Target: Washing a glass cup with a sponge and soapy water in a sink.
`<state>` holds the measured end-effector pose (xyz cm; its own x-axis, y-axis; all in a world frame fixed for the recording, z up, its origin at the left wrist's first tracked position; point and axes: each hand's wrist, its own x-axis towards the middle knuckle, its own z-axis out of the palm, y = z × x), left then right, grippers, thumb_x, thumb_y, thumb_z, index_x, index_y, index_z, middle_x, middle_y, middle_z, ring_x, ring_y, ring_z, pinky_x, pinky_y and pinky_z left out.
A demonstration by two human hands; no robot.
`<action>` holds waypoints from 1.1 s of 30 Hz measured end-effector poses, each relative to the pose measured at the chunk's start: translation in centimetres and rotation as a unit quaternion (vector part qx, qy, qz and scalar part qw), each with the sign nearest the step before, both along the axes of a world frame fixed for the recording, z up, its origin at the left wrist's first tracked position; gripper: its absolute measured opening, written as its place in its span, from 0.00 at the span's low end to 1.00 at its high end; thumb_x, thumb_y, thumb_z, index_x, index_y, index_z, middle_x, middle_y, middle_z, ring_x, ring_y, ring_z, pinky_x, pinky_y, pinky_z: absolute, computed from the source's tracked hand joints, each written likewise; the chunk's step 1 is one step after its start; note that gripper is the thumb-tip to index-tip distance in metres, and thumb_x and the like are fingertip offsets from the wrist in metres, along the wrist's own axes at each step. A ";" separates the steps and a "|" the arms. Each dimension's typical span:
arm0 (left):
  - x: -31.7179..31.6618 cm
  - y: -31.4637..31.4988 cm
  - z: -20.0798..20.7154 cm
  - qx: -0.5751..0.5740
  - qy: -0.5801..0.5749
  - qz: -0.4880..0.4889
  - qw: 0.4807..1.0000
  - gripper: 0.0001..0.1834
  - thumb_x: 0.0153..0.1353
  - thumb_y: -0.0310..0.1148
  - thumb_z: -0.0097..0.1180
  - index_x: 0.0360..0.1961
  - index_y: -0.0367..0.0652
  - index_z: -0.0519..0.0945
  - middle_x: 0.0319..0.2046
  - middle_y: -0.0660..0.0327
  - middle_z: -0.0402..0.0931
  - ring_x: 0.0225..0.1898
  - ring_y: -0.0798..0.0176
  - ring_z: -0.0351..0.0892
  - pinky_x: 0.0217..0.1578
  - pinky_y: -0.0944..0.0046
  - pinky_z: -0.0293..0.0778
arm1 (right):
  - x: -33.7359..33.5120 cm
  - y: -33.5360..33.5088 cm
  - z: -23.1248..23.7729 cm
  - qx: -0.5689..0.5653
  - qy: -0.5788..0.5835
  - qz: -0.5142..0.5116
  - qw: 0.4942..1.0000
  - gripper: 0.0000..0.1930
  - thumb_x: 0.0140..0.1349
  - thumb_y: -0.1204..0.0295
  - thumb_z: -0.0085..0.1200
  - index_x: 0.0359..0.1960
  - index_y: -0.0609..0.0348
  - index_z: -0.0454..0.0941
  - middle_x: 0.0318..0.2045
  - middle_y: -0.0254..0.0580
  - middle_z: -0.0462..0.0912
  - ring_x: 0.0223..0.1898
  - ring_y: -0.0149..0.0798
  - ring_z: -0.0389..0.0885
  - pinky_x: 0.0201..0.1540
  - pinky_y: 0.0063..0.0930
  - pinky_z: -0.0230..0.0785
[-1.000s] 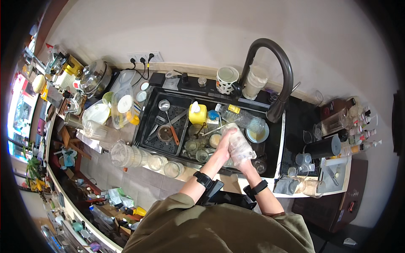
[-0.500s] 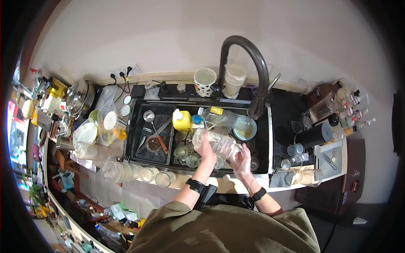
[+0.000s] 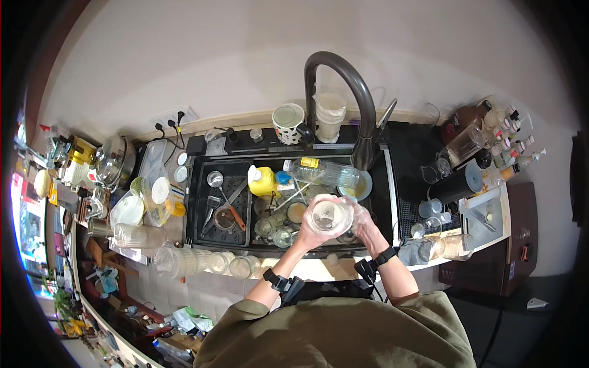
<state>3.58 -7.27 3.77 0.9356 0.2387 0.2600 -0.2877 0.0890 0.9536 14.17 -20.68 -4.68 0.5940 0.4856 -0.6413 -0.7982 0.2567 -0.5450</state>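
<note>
Over the right half of the black sink (image 3: 392, 184), I hold a clear, soapy jar (image 3: 331, 216) with its round end turned up toward me. My left hand (image 3: 311, 237) wraps its near left side. My right hand (image 3: 367, 230), wet with suds and a little blurred, is closed against the right side; its fingertips are partly hidden. Just beyond lie a large clear bottle (image 3: 325, 173) with a yellow label and a pale blue bowl (image 3: 362, 187). Several glass cups (image 3: 283, 237) sit in the sink left of the jar, near a yellow jug (image 3: 262, 182).
The dark faucet (image 3: 366, 110) arches over the sink's back. A drain tray (image 3: 205, 178) on the left holds a ladle and an orange-handled utensil. Glass jars (image 3: 244, 266) line the front left edge. Bottles and a black cylinder (image 3: 457, 184) crowd the right counter.
The jar has turned from lying sideways to end-on, facing me. Both hands have shifted with it, slightly to the right, the right one now along its side. The view has moved a little.
</note>
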 end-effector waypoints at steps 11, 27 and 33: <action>0.3 2.3 -3.7 -0.077 0.373 -0.200 0.903 0.35 0.46 0.33 0.71 0.56 0.33 0.72 0.47 0.55 0.79 0.45 0.64 0.81 0.47 0.66 0.77 | -0.5 -0.2 7.2 -0.283 -0.549 0.003 0.786 0.23 0.65 0.58 0.59 0.17 0.62 0.76 0.13 0.31 0.72 0.18 0.26 0.65 0.23 0.27 0.61; 0.6 -0.1 -3.6 0.114 0.339 -0.059 0.932 0.44 0.38 0.45 0.73 0.55 0.29 0.71 0.37 0.45 0.83 0.33 0.54 0.85 0.38 0.57 0.82 | 0.9 0.5 4.7 -0.272 -0.480 0.052 0.833 0.20 0.64 0.59 0.59 0.23 0.65 0.81 0.18 0.37 0.80 0.22 0.25 0.74 0.29 0.28 0.67; 1.1 1.1 -5.8 -0.364 0.389 -0.198 0.822 0.25 0.48 0.39 0.71 0.46 0.39 0.79 0.38 0.60 0.82 0.36 0.68 0.82 0.37 0.66 0.79 | 0.8 1.5 4.7 -0.202 -0.472 0.048 0.857 0.18 0.65 0.60 0.58 0.27 0.66 0.80 0.23 0.39 0.82 0.25 0.28 0.75 0.31 0.28 0.67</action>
